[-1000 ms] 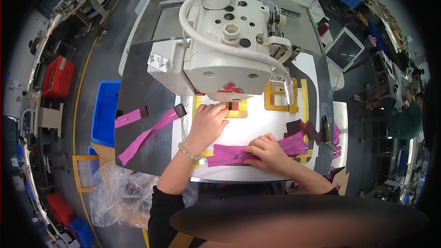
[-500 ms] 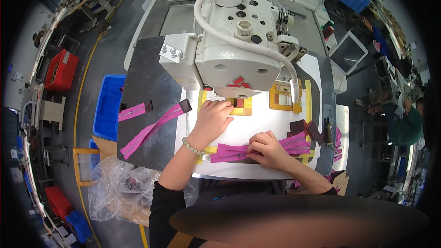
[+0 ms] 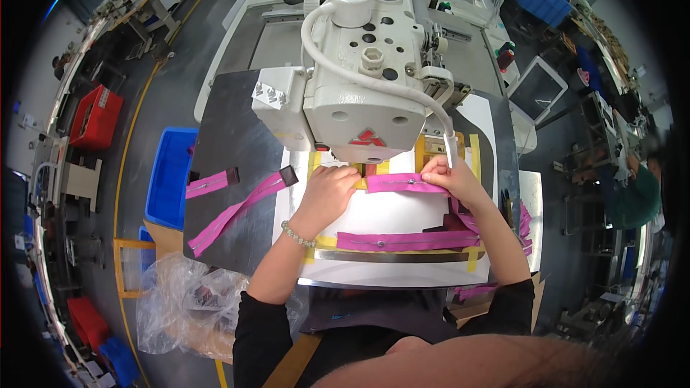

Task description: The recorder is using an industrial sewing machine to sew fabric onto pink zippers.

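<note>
Beneath the head of a white industrial sewing machine (image 3: 374, 129), my left hand (image 3: 330, 190) rests with curled fingers at a small yellow frame (image 3: 361, 182). Whatever its fingertips pinch there is hidden. To the right, my right hand (image 3: 454, 178) grips a magenta zipper (image 3: 394, 183) near its slider, between thumb and fingers. That zipper stretches leftward, its free end close to my left fingertips. Another magenta zipper (image 3: 406, 241) lies along the near yellow tape strip. Dark brown patches (image 3: 453, 223) are partly visible below my right forearm.
Two magenta zippers with dark end patches, one of them twisted (image 3: 244, 208), lie on the dark tabletop at left. Beside the table stand a blue bin (image 3: 169, 179) and a clear plastic bag (image 3: 194, 302). A tilted screen (image 3: 537, 92) is at right.
My right hand has moved up and right from the near zipper pile, lifting one zipper toward the machine head. My left hand stays near the yellow frame. The view has shifted slightly.
</note>
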Tool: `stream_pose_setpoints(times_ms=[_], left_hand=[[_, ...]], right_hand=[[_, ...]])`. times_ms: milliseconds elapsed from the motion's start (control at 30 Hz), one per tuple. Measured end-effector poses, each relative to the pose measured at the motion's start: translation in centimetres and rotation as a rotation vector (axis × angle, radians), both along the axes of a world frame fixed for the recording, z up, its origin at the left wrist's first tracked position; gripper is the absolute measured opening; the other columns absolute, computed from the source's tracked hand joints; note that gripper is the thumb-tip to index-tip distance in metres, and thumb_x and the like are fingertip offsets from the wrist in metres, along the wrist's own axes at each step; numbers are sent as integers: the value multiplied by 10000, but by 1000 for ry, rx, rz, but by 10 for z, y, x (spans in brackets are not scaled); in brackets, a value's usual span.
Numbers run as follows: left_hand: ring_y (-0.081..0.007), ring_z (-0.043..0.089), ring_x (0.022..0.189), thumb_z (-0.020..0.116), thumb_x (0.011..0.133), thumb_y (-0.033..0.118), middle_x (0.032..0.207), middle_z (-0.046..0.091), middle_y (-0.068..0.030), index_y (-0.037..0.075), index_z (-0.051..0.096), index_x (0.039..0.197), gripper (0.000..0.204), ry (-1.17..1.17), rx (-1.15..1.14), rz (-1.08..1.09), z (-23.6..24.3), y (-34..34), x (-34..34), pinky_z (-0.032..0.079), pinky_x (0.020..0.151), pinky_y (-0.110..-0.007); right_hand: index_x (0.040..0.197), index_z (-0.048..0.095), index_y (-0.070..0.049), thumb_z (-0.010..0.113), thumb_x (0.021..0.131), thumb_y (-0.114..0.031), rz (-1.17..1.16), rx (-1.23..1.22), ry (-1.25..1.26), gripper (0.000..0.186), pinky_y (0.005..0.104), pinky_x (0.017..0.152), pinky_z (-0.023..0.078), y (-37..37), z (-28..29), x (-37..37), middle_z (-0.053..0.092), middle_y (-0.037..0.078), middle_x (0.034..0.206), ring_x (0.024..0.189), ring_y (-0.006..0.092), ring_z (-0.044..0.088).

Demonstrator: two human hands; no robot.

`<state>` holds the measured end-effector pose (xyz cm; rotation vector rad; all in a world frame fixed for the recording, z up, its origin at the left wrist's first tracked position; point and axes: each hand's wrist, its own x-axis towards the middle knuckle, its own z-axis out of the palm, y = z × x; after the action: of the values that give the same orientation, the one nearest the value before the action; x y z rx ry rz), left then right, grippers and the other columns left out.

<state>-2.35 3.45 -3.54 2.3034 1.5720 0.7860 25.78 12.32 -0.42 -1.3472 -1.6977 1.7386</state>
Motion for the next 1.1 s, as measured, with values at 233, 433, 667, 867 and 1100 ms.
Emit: stream_pose_setpoints(times_ms=[233, 433, 667, 867, 1100], left_hand=[[-216, 619, 953, 685, 757, 102, 1047, 668, -50, 63, 694, 973, 220, 22, 17, 0, 0, -1, -1, 449, 838, -368], [-217, 620, 955, 695, 751, 108, 1042, 670, -53, 64, 695, 970, 223, 14, 24, -7, 0, 0, -2, 448, 835, -366], [-223, 622, 944, 707, 741, 111, 1041, 671, -54, 60, 694, 963, 228, 13, 38, -11, 2, 1, 0, 451, 837, -363], [-241, 620, 926, 717, 734, 113, 1040, 670, -48, 66, 694, 961, 234, 26, 33, -7, 2, 0, -2, 452, 837, -365], [-249, 607, 911, 688, 753, 131, 1034, 652, -44, 65, 671, 965, 223, 15, 34, -12, 4, -1, 0, 442, 852, -372]], right_hand=[[898, 637, -8, 672, 842, -97, 53, 31, 35, 110, 179, 427, 306, 18, -5, -5, 594, -10, 665, 474, 24, 423], [900, 649, -8, 669, 840, -96, 135, -3, 72, 108, 178, 445, 315, 31, -15, -9, 607, -10, 681, 501, 19, 452], [878, 675, -23, 705, 797, -132, 186, 183, 78, 139, 240, 606, 440, 35, -21, -14, 623, 17, 754, 677, 89, 561], [919, 657, -4, 664, 837, -101, 179, 278, -8, 128, 195, 608, 411, 31, -10, -27, 629, -2, 753, 681, 44, 546], [1110, 517, -21, 575, 897, -232, -15, 447, -24, 305, 370, 891, 404, 37, -21, -63, 578, 149, 1003, 1009, 271, 543]])
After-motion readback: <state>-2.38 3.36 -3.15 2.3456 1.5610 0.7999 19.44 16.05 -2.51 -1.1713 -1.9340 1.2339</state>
